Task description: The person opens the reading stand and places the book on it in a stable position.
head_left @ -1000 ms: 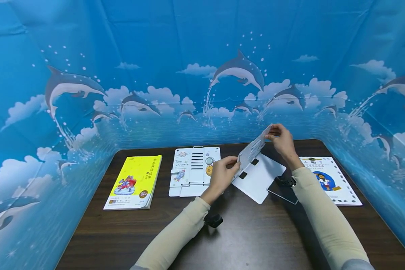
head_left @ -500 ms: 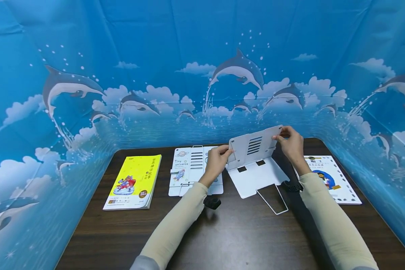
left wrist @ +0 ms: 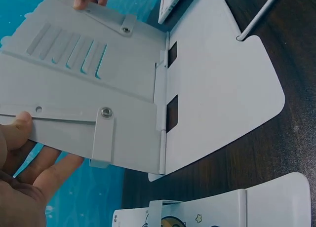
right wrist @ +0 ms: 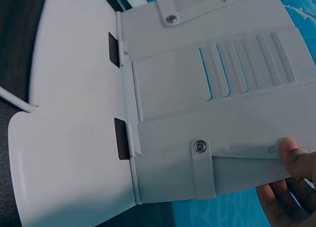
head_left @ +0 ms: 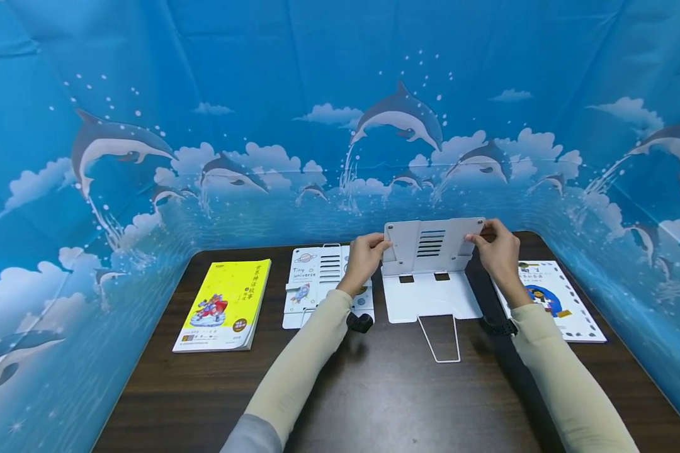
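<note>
A white folding book stand (head_left: 402, 245) is opened out on the table, its slotted panel raised and its base plate (head_left: 433, 296) flat. From the base a white wire loop (head_left: 458, 343) extends toward me. My left hand (head_left: 364, 259) pinches the panel's left edge between thumb and fingers. At the right edge, my right hand (head_left: 500, 253) grips the panel the same way. Close up, the left wrist view shows the left thumb on a metal arm (left wrist: 64, 112) riveted to the panel. A matching arm (right wrist: 242, 151) lies under the right thumb in the right wrist view.
Left of the raised stand lies a second, folded stand (head_left: 303, 277) with planet drawings, partly behind my left forearm. A yellow book (head_left: 226, 302) is farther left. To the right a white picture book (head_left: 566, 302) lies partly behind my right hand. A dolphin-print curtain (head_left: 294, 126) surrounds the table.
The stand has turned to face me squarely and its panel has swung into full view. The wire loop has come out toward me. Both hands keep hold of the panel's edges.
</note>
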Demonstrator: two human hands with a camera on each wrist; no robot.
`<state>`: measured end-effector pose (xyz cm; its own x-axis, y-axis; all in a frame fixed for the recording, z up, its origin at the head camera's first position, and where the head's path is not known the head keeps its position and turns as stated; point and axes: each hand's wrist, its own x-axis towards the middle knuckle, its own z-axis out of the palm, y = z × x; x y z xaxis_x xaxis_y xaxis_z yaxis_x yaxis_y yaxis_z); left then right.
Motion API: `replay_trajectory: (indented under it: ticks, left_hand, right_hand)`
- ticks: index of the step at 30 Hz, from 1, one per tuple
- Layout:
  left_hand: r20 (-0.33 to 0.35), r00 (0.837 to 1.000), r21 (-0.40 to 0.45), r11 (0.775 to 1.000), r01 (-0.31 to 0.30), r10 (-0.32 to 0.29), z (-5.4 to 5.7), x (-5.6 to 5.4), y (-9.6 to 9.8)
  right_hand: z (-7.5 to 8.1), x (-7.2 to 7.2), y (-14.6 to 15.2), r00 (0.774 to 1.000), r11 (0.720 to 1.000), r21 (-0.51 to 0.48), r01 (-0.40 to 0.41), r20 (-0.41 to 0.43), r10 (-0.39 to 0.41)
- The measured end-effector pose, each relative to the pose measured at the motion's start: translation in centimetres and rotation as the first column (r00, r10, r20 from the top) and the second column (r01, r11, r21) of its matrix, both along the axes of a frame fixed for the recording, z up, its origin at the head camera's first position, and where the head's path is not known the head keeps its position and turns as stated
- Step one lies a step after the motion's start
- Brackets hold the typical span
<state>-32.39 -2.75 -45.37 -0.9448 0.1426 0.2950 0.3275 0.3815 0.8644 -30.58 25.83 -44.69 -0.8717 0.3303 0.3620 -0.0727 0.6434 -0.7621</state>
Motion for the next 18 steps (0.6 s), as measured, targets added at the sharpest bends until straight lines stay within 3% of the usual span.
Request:
replay_trajectory:
  ticks: [6, 14, 18]
  left_hand:
    - [0.034, 0.999, 0.001, 1.0, -0.008, 0.008, 0.1, -0.3, 0.2]
    - [0.048, 0.999, 0.001, 1.0, 0.006, -0.006, 0.0, -0.2, 0.2]
    - [0.043, 0.999, 0.0, 1.0, 0.013, -0.013, 0.0, -0.3, 0.1]
  right_hand:
    - [-0.2, 0.5, 0.1, 1.0, 1.0, 0.01, 0.01, -0.014, -0.01]
    - [0.1, 1.2, 0.1, 0.998, 1.0, 0.007, -0.024, 0.052, 0.024]
    - [-0.2, 2.2, 0.2, 1.0, 0.999, 0.028, -0.02, 0.022, 0.019]
